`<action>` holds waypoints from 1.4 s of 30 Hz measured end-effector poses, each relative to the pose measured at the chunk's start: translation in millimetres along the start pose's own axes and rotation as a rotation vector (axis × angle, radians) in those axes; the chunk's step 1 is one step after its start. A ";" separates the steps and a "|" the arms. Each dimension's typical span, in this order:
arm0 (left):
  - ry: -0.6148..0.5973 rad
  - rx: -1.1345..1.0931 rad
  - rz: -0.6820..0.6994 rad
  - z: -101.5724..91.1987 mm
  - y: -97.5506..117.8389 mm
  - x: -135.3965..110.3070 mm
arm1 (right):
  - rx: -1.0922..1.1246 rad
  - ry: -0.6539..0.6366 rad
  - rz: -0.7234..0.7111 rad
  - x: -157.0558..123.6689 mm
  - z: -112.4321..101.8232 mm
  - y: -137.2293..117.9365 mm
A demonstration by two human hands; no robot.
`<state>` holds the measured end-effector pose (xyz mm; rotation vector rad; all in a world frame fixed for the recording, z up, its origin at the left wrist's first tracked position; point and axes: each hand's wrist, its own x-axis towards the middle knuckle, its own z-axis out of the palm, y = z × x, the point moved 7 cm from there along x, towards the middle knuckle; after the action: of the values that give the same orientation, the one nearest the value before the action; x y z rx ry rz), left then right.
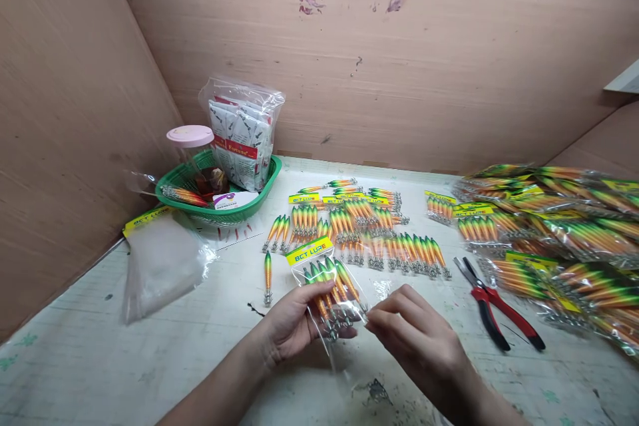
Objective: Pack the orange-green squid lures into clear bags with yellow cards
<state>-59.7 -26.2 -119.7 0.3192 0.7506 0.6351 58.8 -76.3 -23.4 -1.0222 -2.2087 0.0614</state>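
Note:
My left hand (pixel 292 327) grips a clear plastic bag (pixel 329 286) with a yellow "BCT LURE" header, filled with several orange-green squid-jig lures. My right hand (pixel 417 336) pinches the bag's lower right edge with closed fingers. Just beyond the bag, several loose lures (pixel 359 229) lie in rows on the white table (pixel 150 359). One single lure (pixel 268 274) lies apart to the left of the bag.
Red-handled pliers (pixel 492 309) lie right of my hands. Packed lure bags (pixel 559 233) pile up at the right. Empty bags (pixel 160 259) lie at the left, before a green basket (pixel 219 212) holding a pink-lidded jar (pixel 192 153) and a packet bag (pixel 242 133). Wooden walls stand behind and left.

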 end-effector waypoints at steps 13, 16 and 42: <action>0.041 -0.003 -0.017 1.5 -15.2 5.6 | -0.076 0.142 0.110 -28.7 -2.8 2.8; 0.043 -0.003 -0.027 1.1 -15.6 5.6 | -0.074 0.186 0.159 -29.3 -4.3 4.5; 0.061 0.013 -0.046 -1.3 -15.4 5.2 | -0.065 0.239 0.278 -32.2 -2.5 4.4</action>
<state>-51.3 -34.6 -130.8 0.2949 0.8188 0.5983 77.6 -96.0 -41.2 -1.2970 -1.8540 -0.0077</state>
